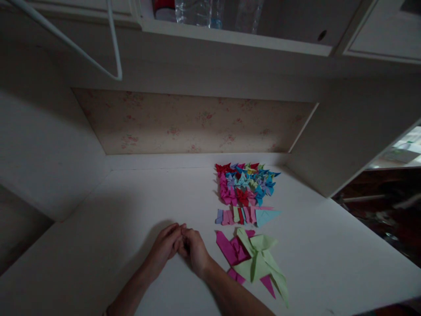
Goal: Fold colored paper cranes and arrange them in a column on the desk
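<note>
My left hand [166, 242] and my right hand [194, 250] meet over the white tabletop [138, 210], fingers curled and pressed together. Whatever lies between them, if anything, is hidden by the fingers. To the right of my right hand lie a large light green folded paper figure [260, 256] and a magenta folded paper [232, 248] partly under it. Behind these is a row of small folded paper strips [235, 216] in pink, red, green and blue, with a light blue paper triangle [267, 217] at its right end. Farther back, many small folded paper figures [245, 182] are packed close together.
A floral back panel [197, 125] closes the far side, with white side walls [329, 140] left and right. Overhead, a shelf [237, 37] holds clear plastic bottles [194, 13]. A white bent rod or cable [115, 52] hangs at the upper left.
</note>
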Tool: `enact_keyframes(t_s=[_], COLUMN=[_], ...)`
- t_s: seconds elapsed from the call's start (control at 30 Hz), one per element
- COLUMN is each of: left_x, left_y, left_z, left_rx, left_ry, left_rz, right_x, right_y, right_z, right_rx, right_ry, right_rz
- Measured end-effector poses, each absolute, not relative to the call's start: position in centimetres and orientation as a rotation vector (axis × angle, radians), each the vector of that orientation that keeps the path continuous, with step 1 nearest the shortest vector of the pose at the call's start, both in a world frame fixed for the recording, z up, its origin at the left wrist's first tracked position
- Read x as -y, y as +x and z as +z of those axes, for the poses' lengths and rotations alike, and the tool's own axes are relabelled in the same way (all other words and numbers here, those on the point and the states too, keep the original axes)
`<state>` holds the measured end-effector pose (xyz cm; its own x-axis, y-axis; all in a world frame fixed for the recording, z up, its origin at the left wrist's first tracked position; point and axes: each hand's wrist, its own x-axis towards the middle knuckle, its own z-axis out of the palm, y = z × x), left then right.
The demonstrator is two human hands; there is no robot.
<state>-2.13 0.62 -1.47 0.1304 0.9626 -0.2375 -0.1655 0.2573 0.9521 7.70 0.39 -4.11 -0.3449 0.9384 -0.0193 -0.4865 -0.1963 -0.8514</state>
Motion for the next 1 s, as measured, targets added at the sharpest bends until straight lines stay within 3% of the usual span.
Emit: enact_keyframes(t_s=[1.0], left_x=[-0.8], left_y=[-2.4], left_z=[-2.1], left_rx=[-1.117], left_ry=[0.932], left_rz=[0.995], right_x=[-0.4], right_y=[7.8], right_z=[-4.0], right_rx=[0.941], right_ry=[-0.69], right_rz=[1.726])
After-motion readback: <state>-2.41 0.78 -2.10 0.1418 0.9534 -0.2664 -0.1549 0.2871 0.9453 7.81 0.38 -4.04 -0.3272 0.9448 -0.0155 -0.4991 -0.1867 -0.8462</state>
